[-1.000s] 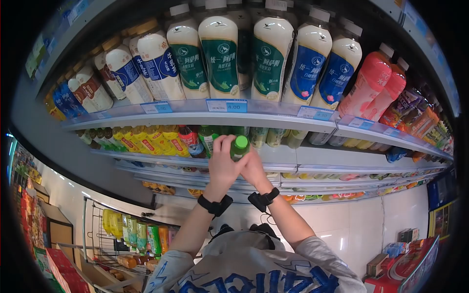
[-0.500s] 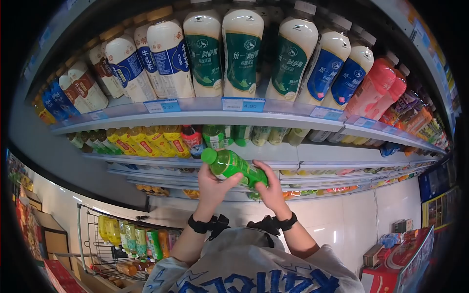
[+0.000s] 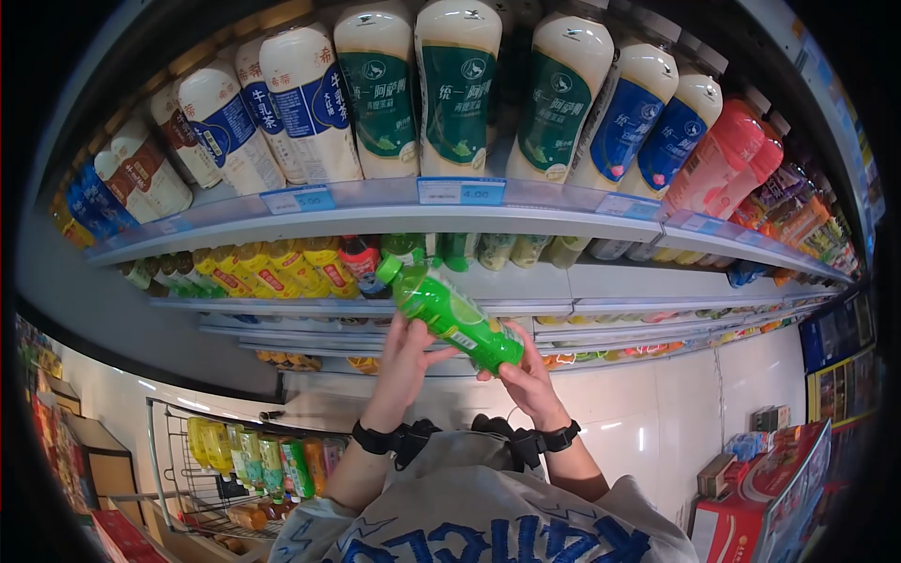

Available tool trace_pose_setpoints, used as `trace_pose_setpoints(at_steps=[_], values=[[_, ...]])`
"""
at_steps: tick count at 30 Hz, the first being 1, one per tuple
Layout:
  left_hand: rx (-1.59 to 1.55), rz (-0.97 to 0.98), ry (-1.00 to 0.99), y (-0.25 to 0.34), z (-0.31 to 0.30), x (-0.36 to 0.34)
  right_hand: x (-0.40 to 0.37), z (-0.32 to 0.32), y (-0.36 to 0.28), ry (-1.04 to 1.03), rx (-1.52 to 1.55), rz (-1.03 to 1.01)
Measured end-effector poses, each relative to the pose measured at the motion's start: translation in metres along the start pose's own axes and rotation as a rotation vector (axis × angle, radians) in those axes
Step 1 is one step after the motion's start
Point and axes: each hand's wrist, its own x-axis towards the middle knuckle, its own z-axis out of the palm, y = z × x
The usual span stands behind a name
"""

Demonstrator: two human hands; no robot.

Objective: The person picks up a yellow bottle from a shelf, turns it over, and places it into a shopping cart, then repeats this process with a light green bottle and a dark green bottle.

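Observation:
A green bottle (image 3: 455,317) with a green cap lies slanted between my two hands, cap toward the upper left, below the second shelf's front. My right hand (image 3: 530,377) grips its base end at the lower right, thumb on the near side. My left hand (image 3: 409,349) is beneath the cap end, its fingers apart and touching or nearly touching the bottle's lower side. Black straps are round both wrists.
Milk tea bottles (image 3: 380,103) line the upper shelf (image 3: 554,223). Yellow-labelled bottles (image 3: 272,267) and green ones stand on the shelf beneath. A wire cart (image 3: 178,460) with drinks is at the lower left, red boxes (image 3: 760,502) at the lower right.
The bottle has turned so its other side faces up. My left hand has loosened from around its upper part and dropped below it. The camera view has shifted slightly.

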Motion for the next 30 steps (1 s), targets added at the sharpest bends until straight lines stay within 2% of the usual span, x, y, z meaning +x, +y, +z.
trace_pose_setpoints(at_steps=[1,5,7,8,10,13,15,16,18,19,21,23,25,27,29,30], values=[[0.0,-0.002,0.0,-0.005,-0.002,-0.002,0.0,0.004,-0.003,0.009,-0.132,-0.043],[-0.185,-0.031,0.023,-0.013,-0.013,-0.002,0.0,0.01,-0.016,-0.086,-0.282,-0.061],[-0.231,-0.035,0.016,-0.014,-0.018,-0.003,0.004,0.003,-0.016,-0.182,0.135,0.13],[-0.2,-0.005,-0.002,-0.015,-0.02,-0.003,0.005,-0.003,-0.014,-0.18,0.136,0.128],[-0.166,0.028,-0.02,-0.017,-0.026,-0.003,0.009,-0.013,-0.011,-0.296,0.185,0.371],[-0.097,0.13,-0.056,-0.017,-0.031,-0.005,0.005,-0.012,-0.001,-0.224,0.123,0.389],[0.185,0.273,-0.268,-0.008,-0.033,-0.009,0.002,-0.009,0.003,-0.227,0.202,0.361],[0.185,0.274,-0.267,-0.004,-0.034,-0.009,0.002,-0.008,0.005,-0.228,0.279,0.332],[0.286,0.223,-0.416,0.007,-0.034,-0.006,0.0,0.0,0.001,-0.198,0.288,0.286],[0.285,0.226,-0.413,0.01,-0.028,-0.005,0.0,0.002,0.0,-0.165,0.298,0.239],[0.054,-0.036,-0.143,0.013,-0.016,-0.006,0.0,0.001,0.001,-0.175,0.238,0.177],[0.027,-0.05,-0.146,0.003,-0.022,-0.003,0.001,0.001,0.0,-0.18,0.177,0.104],[0.0,-0.066,-0.15,-0.002,-0.024,-0.003,0.0,0.006,-0.003,-0.092,-0.265,-0.003],[-0.054,-0.057,-0.059,-0.004,-0.022,-0.004,0.0,0.012,-0.004,-0.076,-0.234,-0.011],[-0.041,-0.063,-0.064,0.0,-0.018,-0.003,0.0,0.013,-0.007,-0.057,-0.203,-0.018],[-0.027,-0.066,-0.065,0.002,-0.016,-0.003,0.003,0.01,-0.011,-0.09,0.034,0.133]])
